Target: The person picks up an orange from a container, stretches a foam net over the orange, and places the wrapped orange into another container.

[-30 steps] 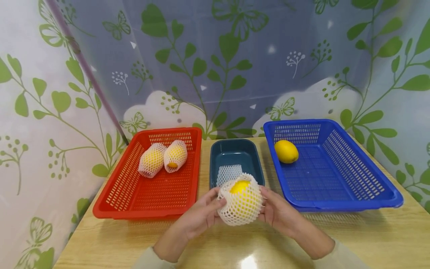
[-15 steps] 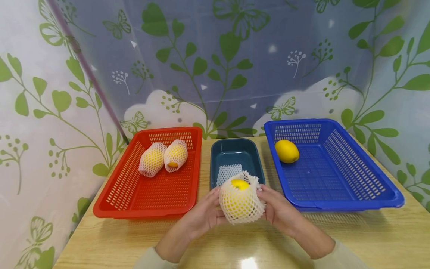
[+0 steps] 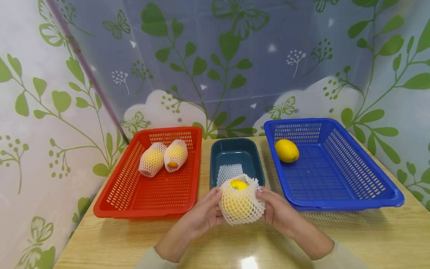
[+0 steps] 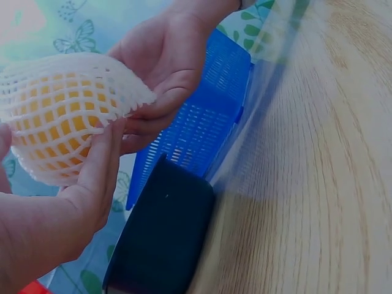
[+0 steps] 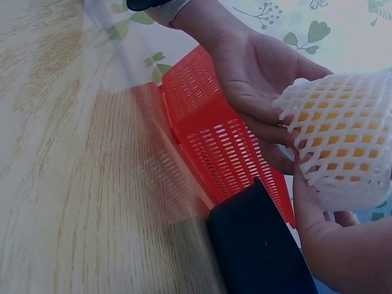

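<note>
White foam netting wraps a yellow fruit, top uncovered, gripped by left hand and right hand above a wood table. Beyond: spare net in a teal tray; two netted fruits, seemingly finished, in a red basket; one unwrapped fruit left in a blue basket; leafy curtain behind.

Head view down over hands
</note>
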The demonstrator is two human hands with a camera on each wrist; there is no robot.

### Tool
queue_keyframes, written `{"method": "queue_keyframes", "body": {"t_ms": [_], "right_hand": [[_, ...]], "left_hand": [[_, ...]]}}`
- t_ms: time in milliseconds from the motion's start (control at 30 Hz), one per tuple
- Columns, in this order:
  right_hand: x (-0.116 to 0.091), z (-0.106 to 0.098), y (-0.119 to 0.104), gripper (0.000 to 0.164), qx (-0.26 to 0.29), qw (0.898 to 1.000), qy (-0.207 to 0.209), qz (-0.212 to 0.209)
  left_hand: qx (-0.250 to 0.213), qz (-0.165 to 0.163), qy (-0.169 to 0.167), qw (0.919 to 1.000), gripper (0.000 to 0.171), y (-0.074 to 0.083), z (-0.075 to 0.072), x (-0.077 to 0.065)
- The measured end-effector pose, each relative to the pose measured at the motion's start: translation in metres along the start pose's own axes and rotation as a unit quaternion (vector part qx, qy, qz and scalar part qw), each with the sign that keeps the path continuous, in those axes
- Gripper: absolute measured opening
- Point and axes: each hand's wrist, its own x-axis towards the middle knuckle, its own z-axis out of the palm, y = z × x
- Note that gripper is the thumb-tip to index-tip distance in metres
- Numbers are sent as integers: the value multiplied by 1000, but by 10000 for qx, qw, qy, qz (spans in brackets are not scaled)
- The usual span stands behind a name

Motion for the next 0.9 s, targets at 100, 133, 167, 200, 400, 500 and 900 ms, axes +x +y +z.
{"method": "queue_keyframes", "body": {"t_ms": [100,133,167,200,400,500,900], "right_hand": [[-1,0,-1,30,-77,9998,-172,-56],[-2,0,-2,32,-104,9996,-229,-91],[-2,0,-2,34,-138,9994,-288,-127],[-2,0,-2,35,-154,9992,-336,-157],[-3,-2,-2,37,-122,9982,-528,-243],[-2,-3,0,38,-27,9976,-611,-330],[-7,-2,2,33,-169,9994,131,-277]], "left_hand": [[-32,-72,83,9999,54,0,1,1],[-51,-97,110,9999,54,0,1,1],[-62,-118,133,9998,53,0,1,2],[-106,-140,149,9997,54,0,2,2],[-247,-230,209,9992,55,-1,2,3],[-250,-220,224,9992,57,-1,2,2],[1548,609,971,9813,56,0,7,0]]}}
